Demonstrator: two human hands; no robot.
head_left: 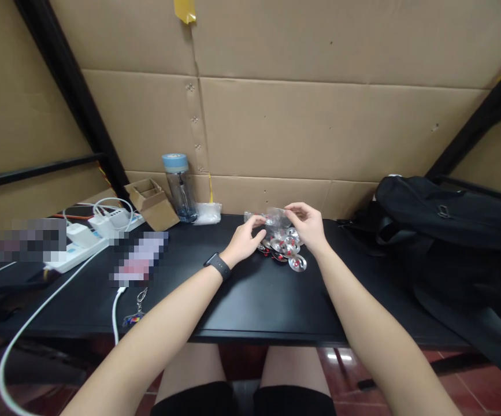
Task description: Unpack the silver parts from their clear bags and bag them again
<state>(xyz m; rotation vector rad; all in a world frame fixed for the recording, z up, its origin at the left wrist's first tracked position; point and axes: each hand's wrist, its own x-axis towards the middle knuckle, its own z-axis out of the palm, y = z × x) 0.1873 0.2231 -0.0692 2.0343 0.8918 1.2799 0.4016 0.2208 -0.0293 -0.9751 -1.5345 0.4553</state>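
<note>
Several shiny round metal discs with red middles (297, 263) lie heaped on the black table in front of me. A clear plastic bag (276, 217) is behind and partly over the heap. My right hand (311, 226) has its thumb and finger pinched at the bag's right side. At the left of the heap is my left hand (245, 239), thumb and forefinger apart, close to the bag's left side. Whether its fingertips touch the plastic is hard to see. A dark watch (218, 266) is on my left wrist.
Left of the hands are a bottle with a blue lid (181, 188), a small open cardboard box (152, 203), a white packet (208, 213), a power strip (77, 255), a blurred-out phone (141, 257) with a white cable and a keyring (136, 316). A black backpack (453, 231) stands right.
</note>
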